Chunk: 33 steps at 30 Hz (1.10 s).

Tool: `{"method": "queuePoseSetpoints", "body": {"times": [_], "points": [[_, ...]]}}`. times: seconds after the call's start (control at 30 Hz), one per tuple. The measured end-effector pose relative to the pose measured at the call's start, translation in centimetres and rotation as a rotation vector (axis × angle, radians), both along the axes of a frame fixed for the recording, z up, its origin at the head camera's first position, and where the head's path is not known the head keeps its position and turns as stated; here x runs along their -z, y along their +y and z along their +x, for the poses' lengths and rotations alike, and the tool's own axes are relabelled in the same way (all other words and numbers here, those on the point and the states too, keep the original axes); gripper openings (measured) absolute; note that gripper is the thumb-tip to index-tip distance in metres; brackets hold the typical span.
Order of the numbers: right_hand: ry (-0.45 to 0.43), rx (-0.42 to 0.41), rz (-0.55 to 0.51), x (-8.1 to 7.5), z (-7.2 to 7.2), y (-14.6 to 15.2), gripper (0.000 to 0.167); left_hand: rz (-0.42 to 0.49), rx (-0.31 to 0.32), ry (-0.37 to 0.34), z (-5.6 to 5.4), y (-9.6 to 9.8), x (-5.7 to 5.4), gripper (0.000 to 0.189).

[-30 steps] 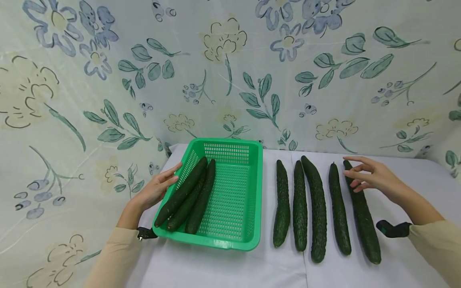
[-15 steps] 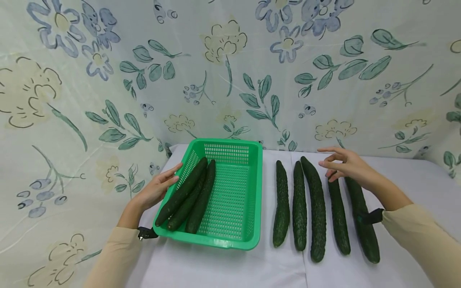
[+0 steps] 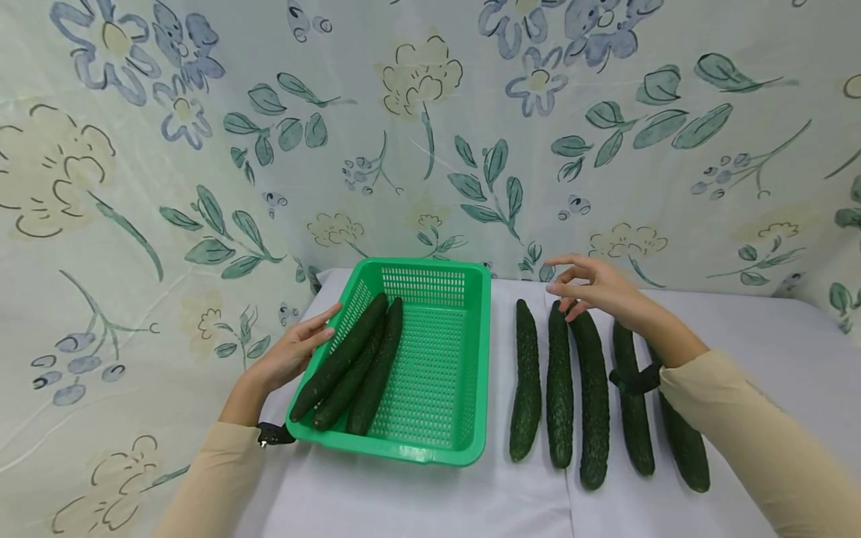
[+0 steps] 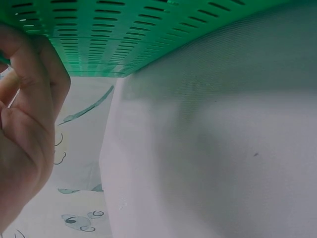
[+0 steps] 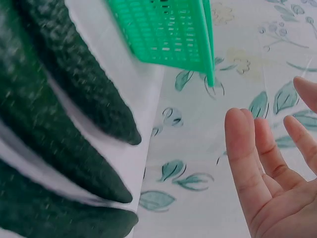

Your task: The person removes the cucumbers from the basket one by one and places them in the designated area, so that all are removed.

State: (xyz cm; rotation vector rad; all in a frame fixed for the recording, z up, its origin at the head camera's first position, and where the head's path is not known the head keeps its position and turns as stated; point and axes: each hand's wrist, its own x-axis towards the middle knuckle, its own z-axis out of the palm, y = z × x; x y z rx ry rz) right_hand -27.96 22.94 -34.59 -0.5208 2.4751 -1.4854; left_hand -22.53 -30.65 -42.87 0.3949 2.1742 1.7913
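Observation:
A green plastic basket [image 3: 486, 359] stands left of centre, with three dark green cucumbers [image 3: 379, 366] leaning along its left side. My left hand [image 3: 288, 359] holds the basket's left rim; in the left wrist view its bent fingers [image 4: 37, 74] lie against the perforated wall. My right hand [image 3: 597, 288] hovers over the far ends of several cucumbers laid in a row, nearest the second cucumber [image 3: 560, 388] and the curved third cucumber [image 3: 593, 403]. Its fingers are spread and loosely bent, with nothing between them. The leftmost cucumber [image 3: 527, 381] lies beside the basket.
The two rightmost cucumbers, one slimmer [image 3: 632, 403] and one thicker [image 3: 684, 441], lie partly under the right forearm in the head view. A white cloth [image 3: 417, 501] covers the table. Behind it hangs a flowered curtain [image 3: 457, 112]. Each wrist wears a black strap.
My right hand has moved left from the rightmost cucumber to above the second and third ones, empty throughout. The left hand and the basket have stayed in place.

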Motion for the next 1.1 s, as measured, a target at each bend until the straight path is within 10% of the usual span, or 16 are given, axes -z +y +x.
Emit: {"method": "queuePoseSetpoints", "body": {"times": [0.7,1.1], "points": [[-0.024,-0.116,-0.089,-0.8,-2.0,-7.7,0.054,-0.002,0.006,0.015,0.0,0.1,0.1,0.056],[-0.188,-0.133,-0.148,0.3,-1.8,-14.4,0.054,-0.017,0.000,0.010,0.2,0.1,0.0,0.056]]}}
